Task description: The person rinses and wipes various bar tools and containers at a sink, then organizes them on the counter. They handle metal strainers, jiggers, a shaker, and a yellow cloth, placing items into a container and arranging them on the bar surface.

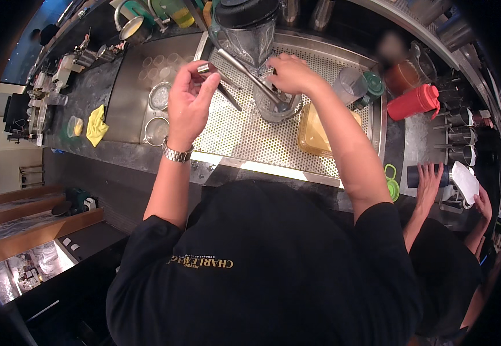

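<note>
My left hand [188, 104] pinches a small steel jigger [204, 68]; my right hand [289, 72] is clamped on a long metal spoon [250, 75] in a clear glass [273, 106] over the perforated tray [244, 135].

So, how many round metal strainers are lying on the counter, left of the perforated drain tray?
2. One strainer lies nearer the far side; the second strainer lies just below it, closer to the person, beside the left hand. Others may be hidden behind the arms.
</note>
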Available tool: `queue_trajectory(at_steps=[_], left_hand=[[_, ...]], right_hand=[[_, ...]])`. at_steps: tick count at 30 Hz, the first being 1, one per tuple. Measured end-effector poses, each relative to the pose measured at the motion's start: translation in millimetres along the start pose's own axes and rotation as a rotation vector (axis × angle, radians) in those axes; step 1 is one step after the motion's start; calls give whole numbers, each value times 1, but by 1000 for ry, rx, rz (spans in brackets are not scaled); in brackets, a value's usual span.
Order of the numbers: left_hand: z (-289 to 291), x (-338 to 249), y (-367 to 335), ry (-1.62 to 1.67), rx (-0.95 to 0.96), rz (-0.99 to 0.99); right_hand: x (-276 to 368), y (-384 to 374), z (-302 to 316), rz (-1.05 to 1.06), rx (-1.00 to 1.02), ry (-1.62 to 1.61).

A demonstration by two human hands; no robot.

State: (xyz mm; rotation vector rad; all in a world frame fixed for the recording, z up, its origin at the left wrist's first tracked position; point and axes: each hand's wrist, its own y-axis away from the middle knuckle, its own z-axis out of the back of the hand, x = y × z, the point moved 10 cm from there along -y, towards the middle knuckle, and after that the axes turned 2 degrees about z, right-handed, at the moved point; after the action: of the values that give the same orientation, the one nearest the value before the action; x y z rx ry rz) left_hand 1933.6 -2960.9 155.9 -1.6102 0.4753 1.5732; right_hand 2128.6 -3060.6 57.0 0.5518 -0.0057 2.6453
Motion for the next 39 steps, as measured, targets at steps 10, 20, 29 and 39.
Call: queue_trajectory(at_steps=[10,20,29,39], left_hand=[[15,35,-12,-50,-59,89],[12,71,-23,105,-78,312],[-110,-78,-31,-104,333,-95],[-170,-109,-15,-15,248,-281]], right_hand=[[-28,43,34,-136,-50,-173],[15,118,150,-22,-598,-260],[1,161,165,208,-569,-1149],[-51,226,227,-55,-858,-658]])
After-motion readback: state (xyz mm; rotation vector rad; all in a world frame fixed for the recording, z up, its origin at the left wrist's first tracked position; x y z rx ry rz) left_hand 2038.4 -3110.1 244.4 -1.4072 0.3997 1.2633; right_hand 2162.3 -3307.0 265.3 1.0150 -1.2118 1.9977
